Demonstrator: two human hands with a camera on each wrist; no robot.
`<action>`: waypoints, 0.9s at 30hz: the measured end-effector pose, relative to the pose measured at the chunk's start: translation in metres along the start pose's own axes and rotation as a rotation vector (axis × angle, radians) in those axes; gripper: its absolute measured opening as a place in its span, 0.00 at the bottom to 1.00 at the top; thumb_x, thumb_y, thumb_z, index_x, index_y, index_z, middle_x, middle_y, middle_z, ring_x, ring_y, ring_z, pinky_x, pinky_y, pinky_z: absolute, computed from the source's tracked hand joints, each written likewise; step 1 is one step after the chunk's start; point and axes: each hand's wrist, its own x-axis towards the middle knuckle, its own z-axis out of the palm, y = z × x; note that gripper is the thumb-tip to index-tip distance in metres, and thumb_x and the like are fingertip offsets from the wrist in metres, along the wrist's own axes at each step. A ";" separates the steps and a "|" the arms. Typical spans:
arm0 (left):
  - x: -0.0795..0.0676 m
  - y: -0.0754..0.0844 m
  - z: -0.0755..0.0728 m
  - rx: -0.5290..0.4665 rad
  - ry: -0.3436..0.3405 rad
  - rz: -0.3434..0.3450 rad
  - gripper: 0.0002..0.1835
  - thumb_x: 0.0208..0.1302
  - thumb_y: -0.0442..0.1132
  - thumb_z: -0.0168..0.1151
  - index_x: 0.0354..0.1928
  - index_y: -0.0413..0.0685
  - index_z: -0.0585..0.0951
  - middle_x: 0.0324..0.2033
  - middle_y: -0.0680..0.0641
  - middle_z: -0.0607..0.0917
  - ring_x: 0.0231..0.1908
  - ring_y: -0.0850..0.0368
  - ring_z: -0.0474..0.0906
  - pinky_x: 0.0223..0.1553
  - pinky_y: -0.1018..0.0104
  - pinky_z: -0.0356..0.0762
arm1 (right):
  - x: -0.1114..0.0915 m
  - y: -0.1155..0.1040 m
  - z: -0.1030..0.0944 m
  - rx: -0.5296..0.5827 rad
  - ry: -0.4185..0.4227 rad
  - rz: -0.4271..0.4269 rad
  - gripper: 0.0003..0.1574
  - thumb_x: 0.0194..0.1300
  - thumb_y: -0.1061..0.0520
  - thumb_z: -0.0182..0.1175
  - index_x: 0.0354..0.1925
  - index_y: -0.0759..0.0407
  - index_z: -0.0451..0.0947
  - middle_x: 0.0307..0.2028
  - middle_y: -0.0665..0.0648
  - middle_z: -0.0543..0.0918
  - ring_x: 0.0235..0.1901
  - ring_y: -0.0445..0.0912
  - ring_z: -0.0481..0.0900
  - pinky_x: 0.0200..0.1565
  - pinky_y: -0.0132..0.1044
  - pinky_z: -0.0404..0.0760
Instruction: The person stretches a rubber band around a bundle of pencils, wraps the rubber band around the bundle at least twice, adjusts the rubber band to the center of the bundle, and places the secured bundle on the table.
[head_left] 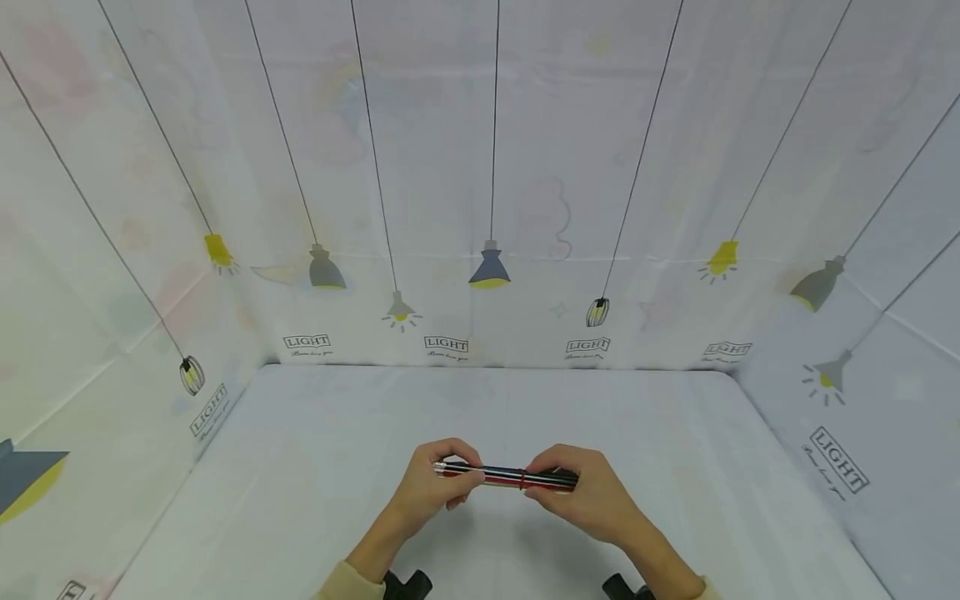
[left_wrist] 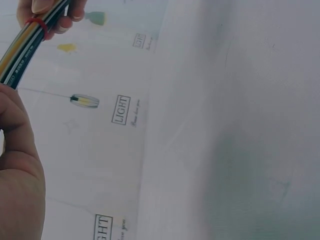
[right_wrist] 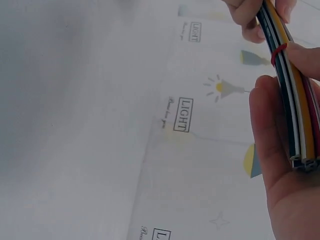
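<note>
A bundle of several pencils, in dark green, yellow, red and white stripes, is held level above the table in the head view. My left hand pinches it near its left end between thumb and fingers. Toward the other end, my right hand grips it, the thumb lying on the pencils in the right wrist view. A red rubber band circles the bundle between the hands, beside the right thumb. Flat pencil ends show near the right palm. Printed lettering runs along one dark pencil in the left wrist view.
Beneath the hands spreads a white-covered table. Pale curtains printed with hanging lamps stand behind and at both sides. Black wrist mounts show at the bottom, by the cream sleeves.
</note>
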 end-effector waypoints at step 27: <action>0.005 -0.005 0.009 0.014 -0.031 0.019 0.08 0.62 0.30 0.71 0.40 0.36 0.81 0.21 0.47 0.78 0.16 0.61 0.69 0.17 0.69 0.67 | 0.000 -0.005 0.009 -0.138 0.024 -0.033 0.17 0.53 0.59 0.79 0.42 0.46 0.88 0.36 0.40 0.86 0.30 0.36 0.81 0.31 0.33 0.83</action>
